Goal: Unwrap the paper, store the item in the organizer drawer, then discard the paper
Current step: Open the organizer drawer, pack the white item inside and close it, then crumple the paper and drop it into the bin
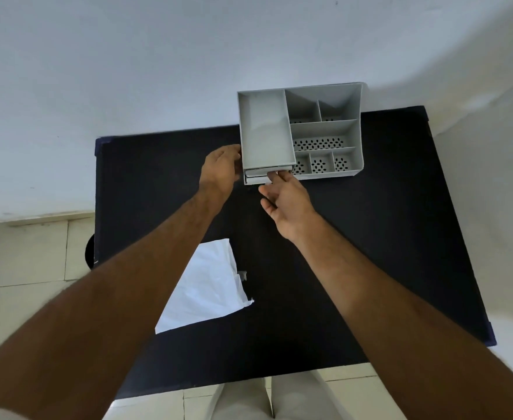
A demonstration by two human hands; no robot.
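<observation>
Black table (370, 237) against white wall (158, 56) — pale tiled floor (22, 253).

Organizer (325, 128) blocks the table's (370, 237) far edge; both hands crowd its drawer front. Nearer, only paper (206, 286) interrupts open tabletop; right of it lies clear.

A plain room in a home or small office, set up as a simple work corner.

A small desk (370, 237) with a black top stands pushed against a bare white wall (158, 71), on a floor (22, 253) of pale square tiles. A grey plastic organizer (325, 128) with open compartments and perforated bottoms sits at the desk's far edge, touching the wall; a sheet of white paper (206, 286) lies nearer.
</observation>
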